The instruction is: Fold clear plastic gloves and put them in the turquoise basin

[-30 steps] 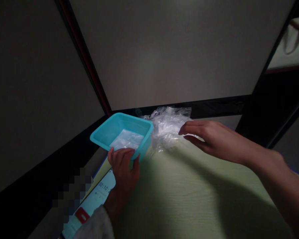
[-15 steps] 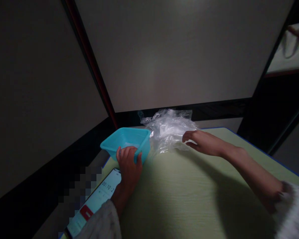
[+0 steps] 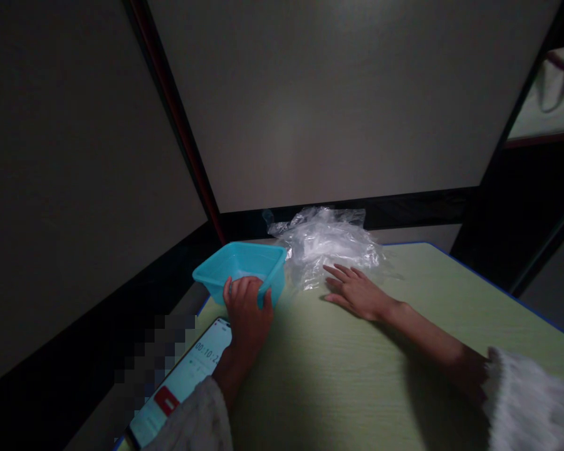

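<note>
My left hand (image 3: pixel 250 313) grips the near rim of a turquoise plastic basin (image 3: pixel 237 255), its fingers over the edge and the thumb outside. Something pale lies at the basin's bottom, mostly hidden by the wall and my hand. To the right, my right hand (image 3: pixel 355 291) is low over the table, fingers spread and holding nothing. Its fingertips are at the near edge of a crumpled clear plastic bag (image 3: pixel 329 241); whether they touch it I cannot tell.
The pale green table (image 3: pixel 319 376) has a blue edge. A phone (image 3: pixel 188 376) showing a running timer lies at the left edge, partly under my left sleeve. Behind the table stands a grey panel (image 3: pixel 333 113). A white bag (image 3: pixel 549 94) sits on a shelf at far right.
My right hand has moved left and nearer to me, and its curled fingers have spread out. The left hand keeps its hold on the basin.
</note>
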`<state>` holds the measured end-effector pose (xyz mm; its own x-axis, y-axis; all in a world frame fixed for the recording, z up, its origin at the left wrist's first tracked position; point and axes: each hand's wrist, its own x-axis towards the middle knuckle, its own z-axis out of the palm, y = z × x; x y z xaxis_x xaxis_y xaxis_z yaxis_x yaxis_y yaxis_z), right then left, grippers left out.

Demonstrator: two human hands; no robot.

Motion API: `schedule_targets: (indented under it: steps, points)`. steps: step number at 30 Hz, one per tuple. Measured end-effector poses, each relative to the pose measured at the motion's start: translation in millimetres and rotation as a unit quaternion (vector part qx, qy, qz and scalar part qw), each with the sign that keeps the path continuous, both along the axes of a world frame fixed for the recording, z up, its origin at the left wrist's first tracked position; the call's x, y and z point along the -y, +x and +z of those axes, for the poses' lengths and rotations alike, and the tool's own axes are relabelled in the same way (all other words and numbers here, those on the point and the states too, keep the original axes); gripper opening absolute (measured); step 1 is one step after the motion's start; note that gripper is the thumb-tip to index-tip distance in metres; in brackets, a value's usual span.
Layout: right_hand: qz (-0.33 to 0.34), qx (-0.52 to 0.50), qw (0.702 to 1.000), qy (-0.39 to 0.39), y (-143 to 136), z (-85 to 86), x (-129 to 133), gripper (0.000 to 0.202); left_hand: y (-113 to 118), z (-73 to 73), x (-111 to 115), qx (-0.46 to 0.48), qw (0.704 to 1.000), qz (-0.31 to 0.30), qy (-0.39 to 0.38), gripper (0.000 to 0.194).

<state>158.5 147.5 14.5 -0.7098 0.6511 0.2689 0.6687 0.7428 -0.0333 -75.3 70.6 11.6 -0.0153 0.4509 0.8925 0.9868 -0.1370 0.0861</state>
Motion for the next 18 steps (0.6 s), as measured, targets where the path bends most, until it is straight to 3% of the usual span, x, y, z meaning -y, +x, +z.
schedule_targets:
  steps: [7, 12, 18]
  points:
    - [0.010, -0.017, 0.999, -0.031, -14.3, -6.9, 6.5, 0.056, 4.1, 1.3, 1.9, 0.001, 1.000, -0.007, 0.024, 0.025]
    - [0.030, -0.024, 0.998, -0.053, -23.9, -8.9, 13.8, 0.056, 18.7, 4.2, 13.4, -0.025, 0.994, -0.088, 0.053, 0.028]
    - [0.018, -0.063, 0.997, -0.047, -26.1, -6.8, 14.0, 0.059, 44.8, -2.5, 25.1, -0.042, 0.978, -0.201, -0.027, 0.028]
